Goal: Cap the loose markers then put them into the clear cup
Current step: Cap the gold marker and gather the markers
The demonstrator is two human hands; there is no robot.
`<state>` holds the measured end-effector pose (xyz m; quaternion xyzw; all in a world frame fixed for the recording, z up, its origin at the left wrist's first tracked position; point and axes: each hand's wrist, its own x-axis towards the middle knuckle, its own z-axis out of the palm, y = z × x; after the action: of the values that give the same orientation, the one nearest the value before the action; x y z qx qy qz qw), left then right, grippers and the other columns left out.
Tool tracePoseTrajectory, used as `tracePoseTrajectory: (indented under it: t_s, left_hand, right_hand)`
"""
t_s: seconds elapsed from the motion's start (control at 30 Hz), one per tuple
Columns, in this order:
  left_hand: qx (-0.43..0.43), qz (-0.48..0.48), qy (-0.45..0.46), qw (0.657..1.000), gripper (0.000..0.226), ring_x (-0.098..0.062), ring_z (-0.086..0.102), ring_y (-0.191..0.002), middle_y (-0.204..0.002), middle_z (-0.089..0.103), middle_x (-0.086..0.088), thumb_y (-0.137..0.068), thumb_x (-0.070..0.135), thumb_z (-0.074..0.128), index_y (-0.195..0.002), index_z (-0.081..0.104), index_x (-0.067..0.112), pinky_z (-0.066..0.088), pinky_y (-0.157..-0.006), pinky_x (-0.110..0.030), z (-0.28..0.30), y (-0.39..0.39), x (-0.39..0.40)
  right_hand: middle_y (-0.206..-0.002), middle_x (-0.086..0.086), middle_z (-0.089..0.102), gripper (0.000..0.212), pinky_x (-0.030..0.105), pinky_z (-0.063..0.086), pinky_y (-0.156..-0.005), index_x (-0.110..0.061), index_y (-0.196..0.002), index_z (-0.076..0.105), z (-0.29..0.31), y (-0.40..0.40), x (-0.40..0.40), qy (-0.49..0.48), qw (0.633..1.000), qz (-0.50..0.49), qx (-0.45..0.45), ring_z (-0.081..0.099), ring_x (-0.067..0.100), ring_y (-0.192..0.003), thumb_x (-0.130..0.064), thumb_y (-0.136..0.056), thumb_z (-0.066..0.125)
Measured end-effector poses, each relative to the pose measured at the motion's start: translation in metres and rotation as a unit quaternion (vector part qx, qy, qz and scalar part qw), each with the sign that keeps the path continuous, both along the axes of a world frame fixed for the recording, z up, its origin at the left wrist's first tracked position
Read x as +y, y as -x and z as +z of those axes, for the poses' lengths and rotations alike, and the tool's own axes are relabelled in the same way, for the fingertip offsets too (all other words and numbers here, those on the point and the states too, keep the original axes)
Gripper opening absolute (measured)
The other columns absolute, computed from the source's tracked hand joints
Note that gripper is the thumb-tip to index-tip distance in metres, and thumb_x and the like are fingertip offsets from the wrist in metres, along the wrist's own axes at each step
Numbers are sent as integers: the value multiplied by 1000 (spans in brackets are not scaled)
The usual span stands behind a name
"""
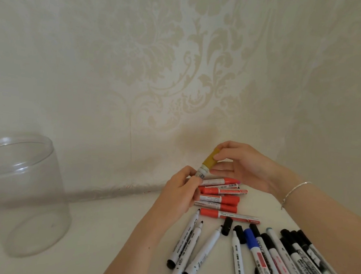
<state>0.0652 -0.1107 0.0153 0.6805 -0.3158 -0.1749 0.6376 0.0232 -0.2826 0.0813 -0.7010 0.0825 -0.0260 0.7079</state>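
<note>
My left hand (181, 191) grips the white barrel of a marker (201, 172) held up above the table. My right hand (244, 166) pinches its yellow cap (209, 160), which sits on the marker's upper end. The clear cup (17, 199) stands empty at the far left. Below my hands lies a stack of red-capped markers (220, 198). Three uncapped black markers (189, 247) lie in front, with a loose black cap (226, 226) beside them.
A heap of black, blue and white whiteboard markers (284, 259) fills the lower right of the white table (101, 228). A patterned cream wall (159, 69) rises right behind the table.
</note>
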Motion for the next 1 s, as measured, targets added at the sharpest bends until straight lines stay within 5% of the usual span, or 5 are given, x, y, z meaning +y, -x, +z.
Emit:
tracePoseTrajectory:
  t_s: [0.27, 0.37, 0.53, 0.8, 1.0]
  left_hand:
    - [-100, 45, -13, 994, 12, 1, 44, -47, -58, 51, 12, -97, 32, 50, -98, 59, 24, 34, -47, -12, -9, 1, -4]
    - [-138, 70, 15, 988, 9, 1, 45, -53, -58, 52, 11, -95, 36, 53, -93, 61, 32, 37, -52, -12, -8, 7, -7]
    - [-123, 125, 66, 982, 10, 2, 52, -53, -56, 59, 15, -93, 30, 57, -89, 66, 31, 38, -52, -10, -4, 13, -9]
    - [-160, 149, 85, 972, 16, -20, 58, -62, -69, 66, -3, -93, 26, 58, -83, 67, 33, 45, -56, -27, -6, 18, -9]
    - [-266, 165, 31, 949, 18, -7, 37, -47, -52, 45, 3, -93, 29, 57, -81, 65, 18, 31, -47, -16, -12, 20, -13]
  right_hand:
    - [-99, 11, 73, 19, 32, 56, -84, -2, -108, 64, 28, 1, -2, 226, 970, 55, 69, 70, 23, -87, -8, -90, 59]
    - [-78, 10, 69, 26, 24, 50, -63, -2, -89, 67, 30, 1, 9, 261, 963, 38, 55, 62, 18, -62, -27, -92, 60]
    - [-52, 10, 51, 30, 17, 31, -34, -5, -68, 55, 11, -12, 39, 326, 943, -63, -10, 37, 10, -30, -21, -93, 58]
    - [-52, 9, 54, 24, 16, 32, -32, -8, -68, 51, 6, -10, 44, 340, 933, -120, -1, 39, 8, -26, -14, -90, 55]
    - [-46, 7, 53, 23, 20, 38, -37, -9, -70, 50, 3, 5, 42, 310, 941, -133, 6, 45, 15, -31, -17, -90, 59]
